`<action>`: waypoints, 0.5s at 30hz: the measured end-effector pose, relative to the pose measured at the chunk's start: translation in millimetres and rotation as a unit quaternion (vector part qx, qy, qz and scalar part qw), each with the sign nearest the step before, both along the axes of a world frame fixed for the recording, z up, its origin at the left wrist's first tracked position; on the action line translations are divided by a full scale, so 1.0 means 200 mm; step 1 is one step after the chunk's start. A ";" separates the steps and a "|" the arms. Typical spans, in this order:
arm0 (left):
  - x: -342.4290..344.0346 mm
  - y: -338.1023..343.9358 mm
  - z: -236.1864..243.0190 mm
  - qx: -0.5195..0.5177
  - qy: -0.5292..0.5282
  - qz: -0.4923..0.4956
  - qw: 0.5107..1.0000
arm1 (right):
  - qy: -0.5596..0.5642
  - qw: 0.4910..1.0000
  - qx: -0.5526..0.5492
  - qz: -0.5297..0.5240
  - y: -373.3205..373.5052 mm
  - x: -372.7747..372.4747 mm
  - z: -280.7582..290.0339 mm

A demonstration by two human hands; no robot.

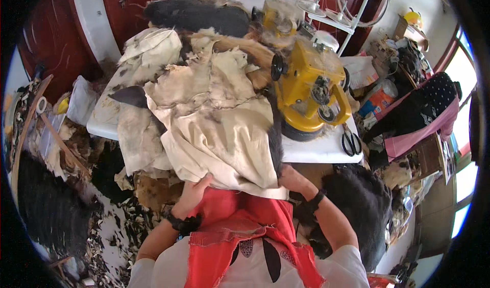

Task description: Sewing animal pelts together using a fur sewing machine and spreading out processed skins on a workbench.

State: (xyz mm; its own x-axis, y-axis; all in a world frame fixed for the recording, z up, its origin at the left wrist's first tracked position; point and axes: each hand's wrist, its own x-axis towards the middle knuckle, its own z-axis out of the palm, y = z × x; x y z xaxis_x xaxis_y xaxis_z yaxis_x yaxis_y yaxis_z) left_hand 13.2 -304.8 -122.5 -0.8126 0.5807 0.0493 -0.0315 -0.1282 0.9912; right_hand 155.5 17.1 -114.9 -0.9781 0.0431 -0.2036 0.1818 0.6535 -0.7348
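A large cream fur hide (214, 129), skin side up with seams across it, drapes over the table and down its near edge. My left hand (194, 193) grips the hide's near left edge, the thumb on top and the other fingers mostly hidden beneath. At the near right corner my right hand (297, 181) is closed on the same hide's edge, its fingertips partly out of sight. Dark fur shows along that right side. Just right of the hide stands a yellow fur sewing machine (311, 84) with black wheels. Black-handled scissors (351, 141) lie beside it.
More pale hides (148, 53) and a dark fur (196, 15) cover the white table (321, 150). A second yellow machine (279, 20) stands behind. Scraps (115, 216) litter the floor at left; a black fur pile (357, 201) lies right. A chair with clothing (423, 109) stands farther right.
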 end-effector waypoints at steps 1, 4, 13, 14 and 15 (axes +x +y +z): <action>0.00 -0.04 0.04 -0.042 0.061 -0.011 0.997 | -0.022 0.992 -0.097 -0.081 0.03 0.02 -0.03; 0.00 -0.08 0.35 -0.018 0.103 0.090 0.990 | 0.281 0.946 0.152 -0.064 0.14 0.05 0.27; -0.90 -0.29 1.36 0.268 0.083 0.237 0.930 | 0.551 0.795 -0.125 -0.223 -0.07 -0.31 1.53; -1.07 -0.27 1.49 0.256 0.061 0.204 0.943 | 0.593 0.774 -0.099 -0.198 -0.05 -0.44 1.56; -1.19 -0.23 1.55 0.210 0.127 0.170 0.955 | 0.577 0.796 -0.066 -0.171 0.05 -0.57 1.55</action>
